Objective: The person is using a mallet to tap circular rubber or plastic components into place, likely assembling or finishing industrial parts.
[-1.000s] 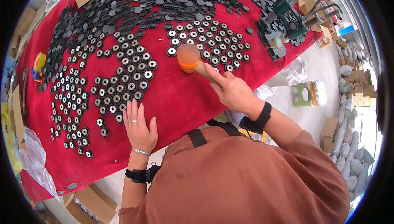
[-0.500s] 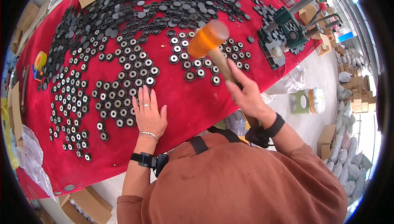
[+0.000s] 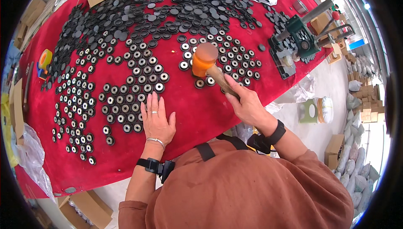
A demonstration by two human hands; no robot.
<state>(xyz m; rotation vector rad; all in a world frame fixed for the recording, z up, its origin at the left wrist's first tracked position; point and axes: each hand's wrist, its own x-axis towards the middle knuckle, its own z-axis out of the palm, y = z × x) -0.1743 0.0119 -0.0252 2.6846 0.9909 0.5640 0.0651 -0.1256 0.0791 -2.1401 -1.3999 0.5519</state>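
The right hand [image 3: 247, 103] is gripping a mallet [image 3: 210, 67] by its wooden handle, fingers clenched around it, the orange head hanging blurred over black discs [image 3: 218, 57] on the red cloth [image 3: 189, 107]. The left hand [image 3: 156, 120] is lying flat on the cloth, fingers spread and holding nothing, beside rows of ringed discs [image 3: 126, 103]. A green press [image 3: 300, 40] is standing near the table's right edge.

Bright, even daylight; strongest at 2 o'clock, where floor washes out pale. Shadows soft and short. Red counter [image 3: 189, 107] saturated, no glare. Orange mallet head [image 3: 204, 59] motion-blurred; rest sharp at centre. Fisheye bends counter edges; black vignette rings frame, detail smears toward rim.
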